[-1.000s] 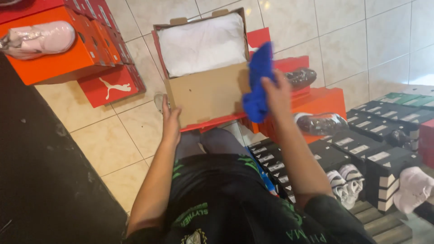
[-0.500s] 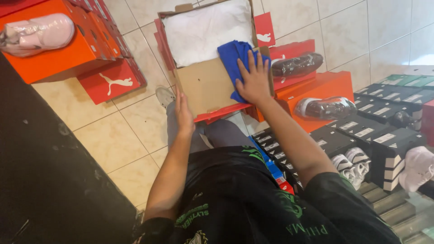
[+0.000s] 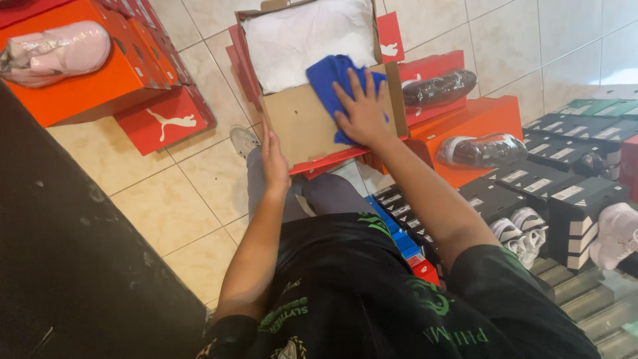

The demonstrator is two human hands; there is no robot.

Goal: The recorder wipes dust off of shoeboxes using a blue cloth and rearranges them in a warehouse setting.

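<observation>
A person in a black printed shirt stands over an open shoebox (image 3: 299, 123) propped against the legs, the right hand (image 3: 364, 113) spread flat with fingers apart, pressing a blue cloth (image 3: 330, 76) onto the bare cardboard inside of the box. The cloth lies partly beneath the palm and bunches out beyond the fingertips, where it meets the white wrapping paper (image 3: 309, 36) that fills the far half of the box. The left hand (image 3: 274, 159) steadies the near left edge of the box, fingers straight and held together against its side, gripping nothing that can be made out. Just to the right of the right hand, two dark shoes wrapped in clear plastic (image 3: 438, 88) rest on red and orange boxes (image 3: 478, 119). Farther right, beyond the right forearm, rows of black shoeboxes (image 3: 565, 196) stand stacked, with white shoes (image 3: 518, 229) lying between them and a pale pink one (image 3: 615, 233) at the frame's edge. Well to the left of the left hand, a pink shoe (image 3: 56, 53) sits on top of an orange box (image 3: 86, 86), a red box lid (image 3: 166, 119) leaning beside it on the beige tiled floor (image 3: 199, 186). A grey shoe toe (image 3: 242, 139) shows on the tiles just by the left hand.
</observation>
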